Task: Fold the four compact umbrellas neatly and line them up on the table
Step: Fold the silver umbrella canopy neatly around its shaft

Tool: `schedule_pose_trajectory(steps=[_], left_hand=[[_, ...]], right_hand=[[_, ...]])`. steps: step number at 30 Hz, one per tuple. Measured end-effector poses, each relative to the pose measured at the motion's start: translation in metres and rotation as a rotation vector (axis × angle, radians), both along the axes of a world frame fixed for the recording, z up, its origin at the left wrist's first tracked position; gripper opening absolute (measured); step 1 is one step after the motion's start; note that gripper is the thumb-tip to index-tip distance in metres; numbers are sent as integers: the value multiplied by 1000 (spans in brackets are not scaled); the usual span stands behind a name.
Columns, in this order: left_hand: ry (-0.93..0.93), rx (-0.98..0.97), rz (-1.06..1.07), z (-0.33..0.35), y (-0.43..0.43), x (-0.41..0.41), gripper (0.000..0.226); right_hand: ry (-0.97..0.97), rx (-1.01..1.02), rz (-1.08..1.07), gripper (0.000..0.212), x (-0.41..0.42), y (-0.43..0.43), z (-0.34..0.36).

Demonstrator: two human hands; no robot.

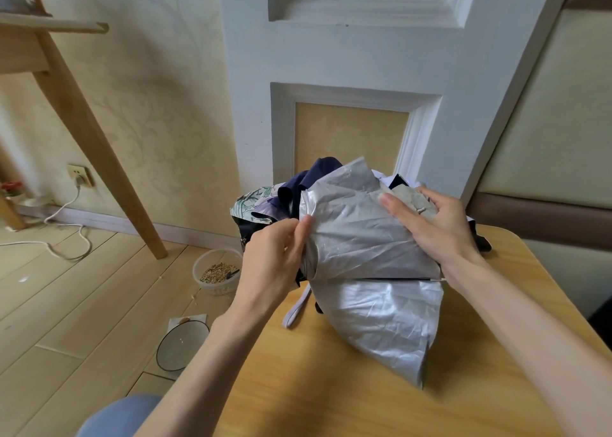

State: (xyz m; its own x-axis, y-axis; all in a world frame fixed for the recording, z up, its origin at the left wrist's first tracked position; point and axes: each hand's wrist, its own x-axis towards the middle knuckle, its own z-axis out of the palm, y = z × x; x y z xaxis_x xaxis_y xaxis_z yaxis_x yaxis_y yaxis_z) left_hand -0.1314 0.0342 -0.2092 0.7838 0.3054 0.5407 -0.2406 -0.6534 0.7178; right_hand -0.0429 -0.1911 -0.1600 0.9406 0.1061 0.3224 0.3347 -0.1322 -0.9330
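wooden table [331, 387]; left hand [275, 254] and right hand [433, 224] grip silver umbrella [357, 234].

The silver umbrella [371, 238] hides its shaft and handle, and most of the dark and patterned umbrellas [291, 191] heaped behind it at the surface's [331, 387] far edge; their number cannot be told.

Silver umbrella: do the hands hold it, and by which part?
Yes, by its canopy cloth. The left hand pinches a fold at the left edge of the silver umbrella; the right hand grips the cloth at the upper right.
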Motion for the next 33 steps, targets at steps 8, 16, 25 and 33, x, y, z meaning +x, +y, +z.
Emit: schedule_pose_trajectory(steps=[8, 16, 25, 33], left_hand=[[83, -92, -228, 1, 7, -7, 19], [171, -109, -226, 0, 17, -6, 14], [95, -52, -136, 2, 7, -11, 28], [112, 14, -36, 1, 3, -11, 17]], right_hand=[[-30, 5, -26, 37, 4, -6, 2], [-21, 53, -21, 34, 5, -5, 4], [-24, 75, -5, 29, 9, -3, 1], [-19, 42, -21, 38, 9, -5, 2]])
